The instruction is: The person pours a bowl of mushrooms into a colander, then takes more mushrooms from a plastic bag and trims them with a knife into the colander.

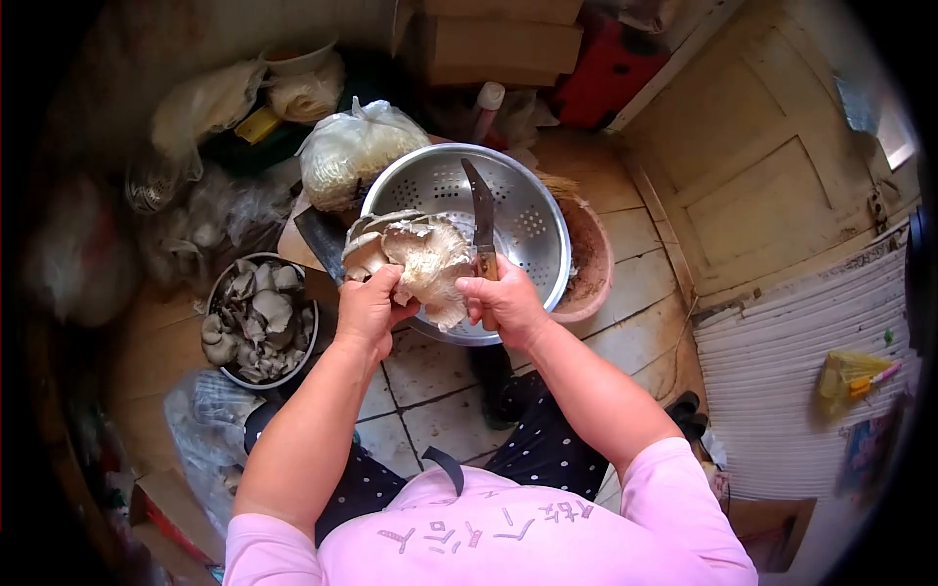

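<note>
My left hand (369,311) is closed on a large cluster of oyster mushrooms (430,259), pale and frilled, held over the near left part of a metal colander (535,200). In my right hand (508,301) is a knife (482,210), gripped by its wooden handle. Its dark, curved blade points away from me, just right of the cluster. My right thumb reaches toward the cluster's edge; whether it touches cannot be made out. The colander's perforated inside shows behind the knife. On the left, a round pot (311,342) is full of grey oyster mushrooms (262,317).
A knotted plastic bag (357,151) of pale contents stands behind the colander. To its right sits a reddish basin (591,259). Plastic bags (230,210) crowd the left side, cardboard boxes (503,44) the back. A panelled door (772,186) and corrugated sheet (801,361) bound the right.
</note>
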Demonstrator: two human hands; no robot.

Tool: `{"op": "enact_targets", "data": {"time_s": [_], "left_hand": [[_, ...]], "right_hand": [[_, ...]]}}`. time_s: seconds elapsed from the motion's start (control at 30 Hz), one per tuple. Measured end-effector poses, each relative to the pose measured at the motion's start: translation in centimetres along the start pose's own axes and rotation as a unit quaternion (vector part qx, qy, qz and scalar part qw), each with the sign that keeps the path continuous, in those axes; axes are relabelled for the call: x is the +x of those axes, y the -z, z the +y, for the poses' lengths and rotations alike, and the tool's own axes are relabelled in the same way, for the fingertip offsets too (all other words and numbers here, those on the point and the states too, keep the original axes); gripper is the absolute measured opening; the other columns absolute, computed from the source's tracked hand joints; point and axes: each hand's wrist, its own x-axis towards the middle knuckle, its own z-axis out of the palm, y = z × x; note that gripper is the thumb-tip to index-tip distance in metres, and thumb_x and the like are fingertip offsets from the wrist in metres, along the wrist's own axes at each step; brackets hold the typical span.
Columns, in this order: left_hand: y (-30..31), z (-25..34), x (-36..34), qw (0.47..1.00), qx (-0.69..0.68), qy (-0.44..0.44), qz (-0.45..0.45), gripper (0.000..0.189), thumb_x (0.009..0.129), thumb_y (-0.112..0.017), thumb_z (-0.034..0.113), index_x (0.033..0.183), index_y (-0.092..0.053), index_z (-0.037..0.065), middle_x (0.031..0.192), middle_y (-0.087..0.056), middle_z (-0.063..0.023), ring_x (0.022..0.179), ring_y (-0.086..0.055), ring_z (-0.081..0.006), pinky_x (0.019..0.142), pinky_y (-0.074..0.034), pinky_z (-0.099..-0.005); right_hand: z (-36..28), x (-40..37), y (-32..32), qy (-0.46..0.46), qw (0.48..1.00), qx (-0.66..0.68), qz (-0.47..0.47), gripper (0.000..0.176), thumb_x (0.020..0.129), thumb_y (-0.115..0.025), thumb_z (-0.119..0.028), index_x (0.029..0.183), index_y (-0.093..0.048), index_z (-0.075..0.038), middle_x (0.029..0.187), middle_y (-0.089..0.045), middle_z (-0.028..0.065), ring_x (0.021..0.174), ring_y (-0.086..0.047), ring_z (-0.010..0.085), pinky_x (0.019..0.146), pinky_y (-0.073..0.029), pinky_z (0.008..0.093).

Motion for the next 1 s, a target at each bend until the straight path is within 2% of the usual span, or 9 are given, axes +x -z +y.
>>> {"op": "enact_targets", "data": {"time_s": [0.23, 0.3, 0.47, 0.57, 0.67, 0.8, 0.87, 0.9, 1.0], "left_hand": [[0.1, -0.1, 1.4, 0.987, 0.09, -0.133, 0.017, 0.036, 0.082, -0.067, 0.012, 0.114, -0.053, 0.004, 0.096, -0.064, -0.007, 0.078, -0.064, -0.0154, 0.06, -0.056, -0.031], [0.9, -0.9, 2.9, 0.956, 0.186, -0.217, 0.059, 0.038, 0.082, -0.065, 0.013, 0.118, -0.053, 0.009, 0.098, -0.063, -0.005, 0.077, -0.064, -0.0137, 0.06, -0.055, -0.0291], [0.0, 1.1, 1.2, 0.982, 0.09, -0.158, 0.06, 0.027, 0.084, -0.063, 0.013, 0.109, -0.056, 0.005, 0.09, -0.064, -0.0049, 0.072, -0.064, -0.015, 0.06, -0.056, -0.0295], [0.1, 1.3, 1.2, 0.983, 0.055, -0.151, 0.086, 0.02, 0.085, -0.061, 0.016, 0.101, -0.059, 0.004, 0.084, -0.064, -0.0034, 0.07, -0.064, -0.0146, 0.059, -0.056, -0.0296], [1.1, 1.1, 2.1, 0.99, 0.021, -0.115, 0.074, 0.028, 0.083, -0.062, 0.017, 0.109, -0.056, 0.007, 0.089, -0.064, -0.0042, 0.07, -0.063, -0.0141, 0.057, -0.054, -0.028], [1.3, 1.0, 2.2, 0.997, -0.029, -0.063, 0.045, 0.01, 0.082, -0.061, 0.016, 0.087, -0.062, 0.007, 0.077, -0.061, -0.0026, 0.066, -0.061, -0.0152, 0.058, -0.053, -0.0308], [1.2, 0.9, 2.1, 0.997, -0.045, -0.059, 0.026, 0.01, 0.081, -0.062, 0.015, 0.087, -0.061, 0.008, 0.075, -0.061, -0.002, 0.065, -0.061, -0.0142, 0.056, -0.052, -0.0292], [1.1, 0.8, 2.1, 0.997, -0.062, -0.053, 0.008, 0.01, 0.08, -0.064, 0.015, 0.087, -0.061, 0.008, 0.072, -0.06, -0.0014, 0.063, -0.061, -0.0133, 0.054, -0.051, -0.0275], [0.9, 1.3, 1.4, 0.997, -0.056, -0.056, 0.003, 0.012, 0.079, -0.066, 0.015, 0.088, -0.06, 0.008, 0.075, -0.06, -0.0019, 0.065, -0.061, -0.0137, 0.055, -0.051, -0.0283]], "right_hand": [[0.4, 1.4, 0.2, -0.012, 0.999, -0.045, 0.008, 0.034, 0.081, -0.073, -0.009, 0.107, -0.052, -0.005, 0.074, -0.058, 0.002, 0.047, -0.052, 0.0085, 0.04, -0.041, 0.0214], [-0.2, 1.3, 0.1, 0.006, 0.999, -0.046, -0.007, 0.032, 0.081, -0.072, -0.009, 0.106, -0.053, -0.005, 0.074, -0.058, 0.002, 0.047, -0.052, 0.0082, 0.04, -0.04, 0.0212], [-1.6, 1.3, 1.7, 0.026, 0.998, -0.046, 0.035, 0.027, 0.08, -0.067, -0.002, 0.105, -0.057, -0.004, 0.078, -0.061, 0.0036, 0.054, -0.054, 0.0093, 0.047, -0.042, 0.024], [-1.9, 1.8, 3.1, 0.071, 0.994, -0.035, 0.079, 0.024, 0.083, -0.07, -0.008, 0.102, -0.055, -0.009, 0.064, -0.055, -0.0004, 0.045, -0.052, 0.0064, 0.035, -0.031, 0.0193], [-2.4, 2.0, 4.6, 0.034, 0.986, -0.096, 0.131, 0.027, 0.082, -0.07, -0.006, 0.104, -0.055, -0.006, 0.07, -0.057, 0.0008, 0.045, -0.051, 0.007, 0.037, -0.035, 0.0205], [-0.6, 3.1, 5.8, 0.03, 0.971, -0.173, 0.165, 0.03, 0.081, -0.072, -0.006, 0.106, -0.055, -0.004, 0.076, -0.058, 0.0016, 0.047, -0.051, 0.0077, 0.04, -0.04, 0.0222], [-0.4, 2.9, 5.7, 0.072, 0.96, -0.216, 0.165, 0.033, 0.08, -0.073, -0.007, 0.107, -0.056, -0.003, 0.078, -0.058, 0.0015, 0.051, -0.052, 0.0081, 0.041, -0.042, 0.0234], [-0.5, 2.5, 5.5, 0.079, 0.958, -0.218, 0.17, 0.033, 0.077, -0.074, -0.014, 0.105, -0.062, -0.001, 0.087, -0.065, 0.0034, 0.078, -0.062, 0.0126, 0.076, -0.051, 0.0277], [-0.9, 0.3, 3.4, 0.134, 0.957, -0.23, 0.115, 0.03, 0.079, -0.073, -0.015, 0.103, -0.063, -0.001, 0.087, -0.068, 0.0054, 0.079, -0.063, 0.012, 0.075, -0.051, 0.0283]]}}
